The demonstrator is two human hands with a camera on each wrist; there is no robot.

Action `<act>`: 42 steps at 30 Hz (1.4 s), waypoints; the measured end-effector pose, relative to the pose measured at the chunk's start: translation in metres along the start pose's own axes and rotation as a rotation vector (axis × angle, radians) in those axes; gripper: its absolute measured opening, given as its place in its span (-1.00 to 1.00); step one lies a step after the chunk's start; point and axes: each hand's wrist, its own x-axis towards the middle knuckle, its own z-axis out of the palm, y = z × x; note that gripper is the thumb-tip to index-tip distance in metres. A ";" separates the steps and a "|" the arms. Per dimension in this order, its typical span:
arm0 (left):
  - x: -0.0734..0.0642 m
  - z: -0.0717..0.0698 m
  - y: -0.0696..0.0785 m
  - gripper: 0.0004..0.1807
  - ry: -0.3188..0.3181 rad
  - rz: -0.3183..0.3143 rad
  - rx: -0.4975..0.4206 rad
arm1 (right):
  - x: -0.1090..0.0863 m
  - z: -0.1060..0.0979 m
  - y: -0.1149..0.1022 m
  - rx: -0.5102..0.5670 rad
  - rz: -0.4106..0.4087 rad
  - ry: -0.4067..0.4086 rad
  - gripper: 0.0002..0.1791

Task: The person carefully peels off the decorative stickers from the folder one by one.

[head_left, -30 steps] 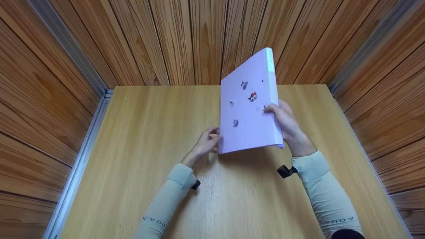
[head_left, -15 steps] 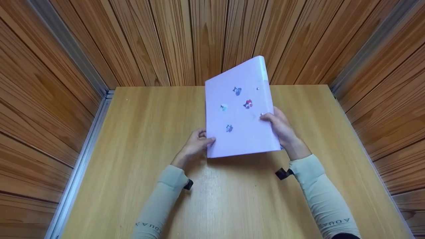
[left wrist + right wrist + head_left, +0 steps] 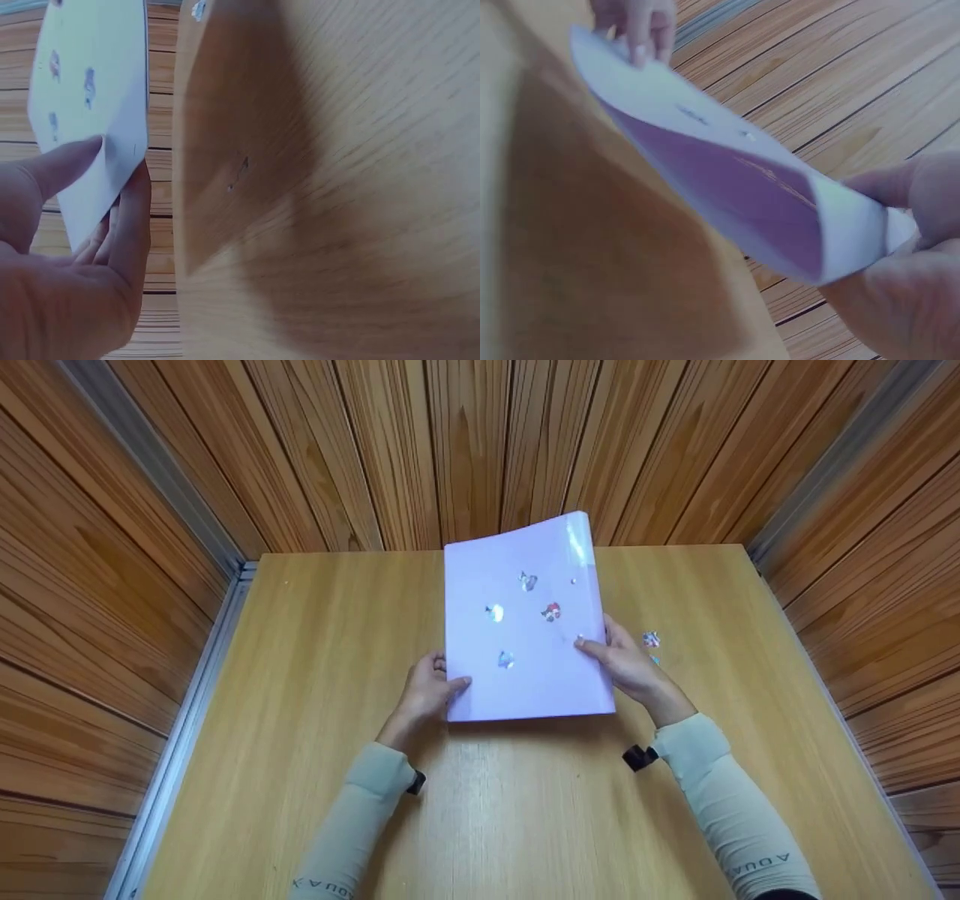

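A lilac folder with several small cartoon stickers on its cover is held tilted above the table in the head view. My left hand pinches its lower left corner, thumb on the front and fingers behind. On the spine side, my right hand grips the edge, its thumb over the cover. In the left wrist view the folder stands clear of the table above its shadow. From the right wrist, the folder shows a gap between its covers at the bottom, with a pinkish inside.
Two small colourful pieces, perhaps stickers, lie on the wooden table to the right of the right hand; the nearer one is partly hidden. Wood-plank walls enclose the table at the back and both sides.
The folder has swung from a steep angle to face the camera more, moving left and down with both hands. The small pieces on the right have come into view.
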 end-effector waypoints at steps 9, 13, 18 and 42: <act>-0.008 0.005 -0.006 -0.52 0.109 0.131 0.215 | 0.001 0.004 0.024 -0.262 0.051 0.037 -0.29; -0.011 0.007 -0.005 -0.49 0.119 0.126 0.236 | 0.001 0.006 0.030 -0.348 0.092 0.080 -0.27; -0.013 0.010 -0.004 -0.43 0.121 0.088 0.276 | 0.002 0.010 0.034 -0.415 0.115 0.114 -0.29; -0.016 0.015 -0.011 -0.25 0.037 -0.029 0.450 | 0.010 0.018 0.061 -0.694 0.212 0.155 -0.46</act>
